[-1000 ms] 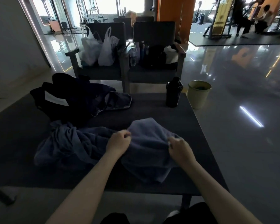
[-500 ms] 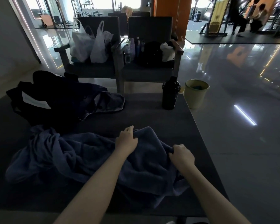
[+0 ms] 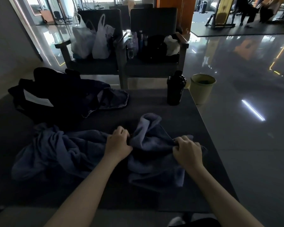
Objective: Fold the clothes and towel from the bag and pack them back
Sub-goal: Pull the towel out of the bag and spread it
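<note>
Both hands grip the crumpled blue towel [image 3: 69,149] on the dark table [image 3: 184,117]. The left hand [image 3: 117,143] and right hand [image 3: 187,151] each curl their fingers tightly around bunched cloth.

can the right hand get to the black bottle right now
Probably yes: only bare tabletop lies between the right hand and the black bottle, but that hand grips the towel and must let go first.

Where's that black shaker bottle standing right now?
In the head view, the black bottle stands upright near the far right corner of the table, just left of the pale green bin on the floor and beyond the crumpled towel.
</note>
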Demonstrator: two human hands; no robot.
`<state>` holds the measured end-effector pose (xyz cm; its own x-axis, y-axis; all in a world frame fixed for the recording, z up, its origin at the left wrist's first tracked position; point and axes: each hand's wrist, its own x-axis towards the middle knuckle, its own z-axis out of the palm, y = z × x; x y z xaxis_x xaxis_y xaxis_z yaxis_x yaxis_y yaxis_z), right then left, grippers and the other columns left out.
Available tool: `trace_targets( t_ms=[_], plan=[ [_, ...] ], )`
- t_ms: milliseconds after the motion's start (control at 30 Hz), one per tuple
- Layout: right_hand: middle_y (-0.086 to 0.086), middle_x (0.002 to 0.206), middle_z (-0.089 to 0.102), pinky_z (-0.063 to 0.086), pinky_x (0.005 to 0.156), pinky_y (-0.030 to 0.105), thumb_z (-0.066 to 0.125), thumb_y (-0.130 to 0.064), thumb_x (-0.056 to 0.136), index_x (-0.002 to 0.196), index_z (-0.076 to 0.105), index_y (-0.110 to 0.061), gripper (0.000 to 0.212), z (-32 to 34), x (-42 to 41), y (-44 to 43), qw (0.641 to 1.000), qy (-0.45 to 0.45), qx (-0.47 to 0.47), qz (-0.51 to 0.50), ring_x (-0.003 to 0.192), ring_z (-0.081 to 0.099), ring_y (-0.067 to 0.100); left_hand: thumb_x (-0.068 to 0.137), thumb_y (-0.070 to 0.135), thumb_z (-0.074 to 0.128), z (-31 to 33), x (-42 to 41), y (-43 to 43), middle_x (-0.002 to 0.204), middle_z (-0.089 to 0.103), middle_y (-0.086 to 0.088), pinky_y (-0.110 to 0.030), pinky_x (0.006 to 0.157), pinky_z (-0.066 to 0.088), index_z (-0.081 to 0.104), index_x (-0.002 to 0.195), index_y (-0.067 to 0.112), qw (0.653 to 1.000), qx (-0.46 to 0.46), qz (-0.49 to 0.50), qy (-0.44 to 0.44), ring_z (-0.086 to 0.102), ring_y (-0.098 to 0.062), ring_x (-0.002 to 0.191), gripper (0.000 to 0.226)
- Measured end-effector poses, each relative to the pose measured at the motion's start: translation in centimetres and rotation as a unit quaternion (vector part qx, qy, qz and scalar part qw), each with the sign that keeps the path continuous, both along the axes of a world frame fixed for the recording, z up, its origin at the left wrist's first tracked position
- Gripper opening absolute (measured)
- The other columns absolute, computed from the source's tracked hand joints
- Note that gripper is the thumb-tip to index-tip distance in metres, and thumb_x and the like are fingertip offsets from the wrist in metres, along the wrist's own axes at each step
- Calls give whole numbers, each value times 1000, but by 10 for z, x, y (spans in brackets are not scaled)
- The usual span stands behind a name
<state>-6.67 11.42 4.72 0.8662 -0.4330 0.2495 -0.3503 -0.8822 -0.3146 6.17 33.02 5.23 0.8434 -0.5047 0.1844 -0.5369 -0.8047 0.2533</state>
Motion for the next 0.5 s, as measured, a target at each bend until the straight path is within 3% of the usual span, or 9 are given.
trace_targets(
  t_ms=[67, 133, 233, 300, 400, 500],
  plan=[
    [-1, 111, 67, 38, 84, 36, 51, -20, 86, 104, 68, -18, 25, -6, -5, 3, 999, 40, 12, -17, 95, 61, 27, 81, 60, 42, -9, -2, 17, 101, 50, 1, -32, 72, 36, 49, 82, 16, 998, 30, -5, 48, 53, -22, 89, 44],
    [0, 108, 67, 37, 82, 35, 46, -20, 89, 104, 67, -17, 26, -5, -8, 2, 999, 33, 10, -28, 93, 61, 25, 82, 70, 26, -7, -7, 21, 95, 57, 1, -33, 75, 40, 58, 75, 12, 998, -17, -2, 54, 55, -20, 87, 66],
    [1, 109, 60, 40, 80, 35, 44, -28, 93, 107, 63, -16, 27, 0, -8, -5, 996, 78, 7, -37, 91, 60, 24, 95, 50, 39, 1, -5, 6, 94, 63, -4, -34, 77, 41, 61, 84, 11, 993, -60, 52, 82, 59, -24, 92, 47],
    [-1, 101, 63, 40, 79, 34, 44, -46, 92, 99, 65, -17, 36, 3, -6, -8, 992, 114, -4, -49, 89, 62, 21, 95, 45, 45, 4, 0, -13, 110, 62, -5, -35, 84, 45, 60, 108, 13, 985, -78, 80, 129, 58, -24, 103, 37],
    [-5, 87, 70, 36, 80, 32, 35, -69, 86, 87, 67, -21, 58, 6, -4, -7, 982, 156, -91, -47, 86, 63, 15, 92, 55, 46, 5, 6, -41, 137, 49, -5, -41, 100, 39, 37, 141, 16, 969, -49, 86, 228, 48, -24, 122, 63],
    [-5, 87, 70, 33, 82, 32, 30, -73, 86, 84, 67, -21, 64, 8, 0, -1, 972, 181, -152, -17, 89, 62, 15, 90, 58, 47, 3, 9, -62, 139, 47, -6, -42, 103, 32, 35, 141, 15, 966, 21, 85, 245, 46, -26, 125, 68]
  ],
)
